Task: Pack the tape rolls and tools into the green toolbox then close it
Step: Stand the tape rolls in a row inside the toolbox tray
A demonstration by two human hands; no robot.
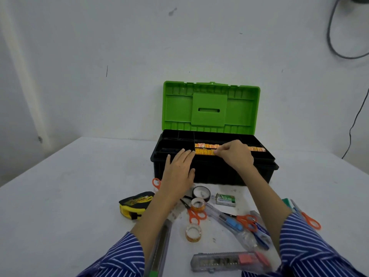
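Toolbox lid point(211, 108): bright green moulded plastic, smooth, slight sheen. Toolbox body point(229, 174): black plastic, matt. Table point(69, 196): white, matt, scuffed near tools. Tape rolls point(193, 233): clear glossy film. Black tape roll point(201, 193): shiny. Scissors point(194, 213): orange plastic handles. Tape measure point(135, 203): yellow-black plastic. Sleeves point(123, 256): striped cloth.

A single wide-angle camera sat on the person's head and looked forward and down across the white table point(60, 196) toward the wall point(119, 47). It was close: both striped sleeves point(123, 254) entered from the bottom edge, and the open toolbox point(211, 108) stood near mid-frame. Straight lines bowed toward the edges. No second view shared the scene.
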